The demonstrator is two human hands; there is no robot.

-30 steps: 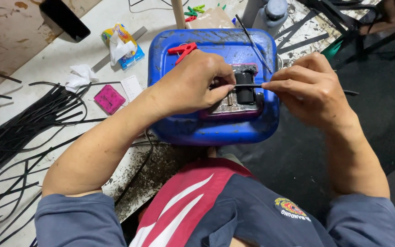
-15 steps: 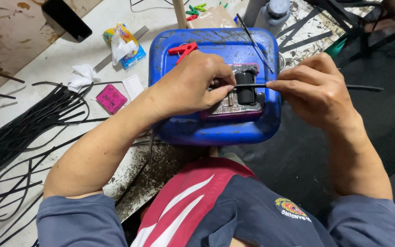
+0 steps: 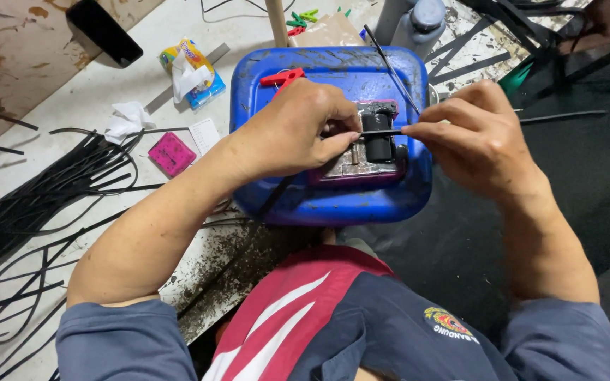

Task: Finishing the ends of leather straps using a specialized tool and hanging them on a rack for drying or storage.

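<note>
A blue plastic canister [image 3: 305, 197] lies flat in front of me with a small metal device with a black roller [image 3: 379, 144] on top of it. My left hand [image 3: 298, 130] pinches one end of a thin black strip [image 3: 379, 132] just left of the roller. My right hand [image 3: 474, 137] pinches the same strip on the right side, and the strip's tail [image 3: 563, 116] runs off to the right. The strip is held taut across the roller.
A bundle of black strips [image 3: 30, 212] lies on the white table at left. Near it are a pink pad [image 3: 171, 153], crumpled tissue [image 3: 128, 118], a yellow-blue packet [image 3: 195, 67] and a black phone [image 3: 104, 32]. Red clips [image 3: 282, 76] sit on the canister.
The right hand has shifted slightly left along the strip, drawing nearer to the roller. The left hand keeps its pinch in place.
</note>
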